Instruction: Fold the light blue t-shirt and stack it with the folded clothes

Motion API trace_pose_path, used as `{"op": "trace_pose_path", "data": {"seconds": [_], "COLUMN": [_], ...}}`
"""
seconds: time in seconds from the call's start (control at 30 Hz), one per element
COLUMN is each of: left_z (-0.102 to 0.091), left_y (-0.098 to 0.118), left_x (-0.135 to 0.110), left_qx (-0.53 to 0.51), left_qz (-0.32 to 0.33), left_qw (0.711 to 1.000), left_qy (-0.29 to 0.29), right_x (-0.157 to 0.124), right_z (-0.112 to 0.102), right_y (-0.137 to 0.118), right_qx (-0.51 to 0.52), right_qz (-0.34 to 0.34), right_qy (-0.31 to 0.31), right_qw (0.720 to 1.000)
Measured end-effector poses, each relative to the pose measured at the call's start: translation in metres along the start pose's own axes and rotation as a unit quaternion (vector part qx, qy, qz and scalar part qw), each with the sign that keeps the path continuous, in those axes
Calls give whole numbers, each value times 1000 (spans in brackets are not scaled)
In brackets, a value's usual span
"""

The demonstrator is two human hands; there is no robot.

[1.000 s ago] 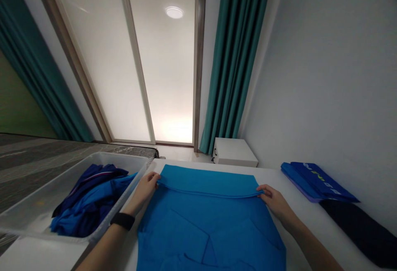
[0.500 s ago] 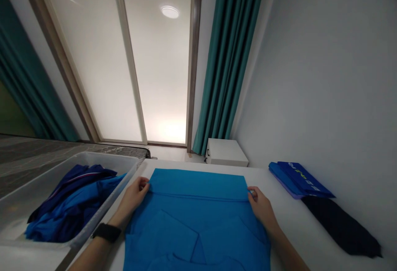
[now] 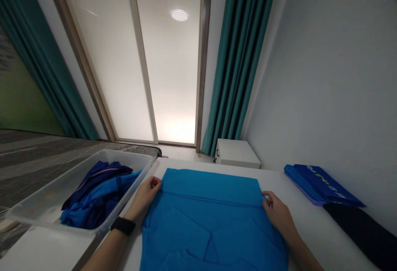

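Note:
A blue shirt (image 3: 211,217) lies spread on the white table (image 3: 276,180). Its far end is folded over into a flat band, and its sleeves are folded inward across the body. At the left end of the band's edge, my left hand (image 3: 149,190) pinches the cloth between thumb and fingers. My right hand (image 3: 277,211) pinches the opposite end of the same fold. The shirt's near part runs out of the bottom of the view. A black band (image 3: 123,225) circles my left wrist.
Left of the shirt, a translucent plastic bin (image 3: 46,196) holds crumpled blue and navy clothes (image 3: 96,196). Folded blue garments (image 3: 322,184) rest at the right by the wall, beside a dark cloth (image 3: 362,231). Beyond the table stands a small white cabinet (image 3: 237,153).
The view has turned slightly left, so everything sits farther right in the picture. Both hands stay at the ends of the fold, and the shirt's shape is nearly the same.

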State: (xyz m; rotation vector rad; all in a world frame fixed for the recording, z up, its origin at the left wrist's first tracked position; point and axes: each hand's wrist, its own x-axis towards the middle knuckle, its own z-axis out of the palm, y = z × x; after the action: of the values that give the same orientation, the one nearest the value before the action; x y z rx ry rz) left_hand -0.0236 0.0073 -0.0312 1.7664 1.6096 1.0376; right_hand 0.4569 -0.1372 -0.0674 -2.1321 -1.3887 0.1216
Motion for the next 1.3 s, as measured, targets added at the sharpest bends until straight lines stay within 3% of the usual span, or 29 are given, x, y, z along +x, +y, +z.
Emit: {"op": "trace_pose_path", "data": {"seconds": [0.3, 0.43, 0.5, 0.57, 0.73, 0.9, 1.1, 1.3], "left_z": [-2, -2, -3, -3, -2, 0, 5, 9], "left_y": [2, 1, 2, 2, 2, -2, -11, -16], "left_x": [0, -2, -2, -2, -3, -3, -1, -2], "left_qx": [-22, -11, -9, -5, 0, 1, 5, 12], "left_qz": [0, 3, 3, 3, 1, -1, -2, -12], "left_qw": [1000, 1000, 1000, 1000, 1000, 1000, 1000, 999], "left_qy": [-23, -22, -20, -17, -15, -21, -29, -33], "right_x": [-3, -7, -13, -23, -40, -13, 30, 60], "right_z": [-4, -8, -7, -1, 33, 78, 124, 148], "right_y": [-2, -21, -45, -81, -194, -284, -340, -359], "right_qx": [-66, -112, -102, -72, 7, 14, -11, -71], "right_qz": [-24, -72, -113, -169, -316, -389, -431, -465], "right_qy": [-13, 21, 13, -41, -158, -183, -210, -281], "right_qw": [997, 991, 988, 982, 935, 903, 877, 837]}}
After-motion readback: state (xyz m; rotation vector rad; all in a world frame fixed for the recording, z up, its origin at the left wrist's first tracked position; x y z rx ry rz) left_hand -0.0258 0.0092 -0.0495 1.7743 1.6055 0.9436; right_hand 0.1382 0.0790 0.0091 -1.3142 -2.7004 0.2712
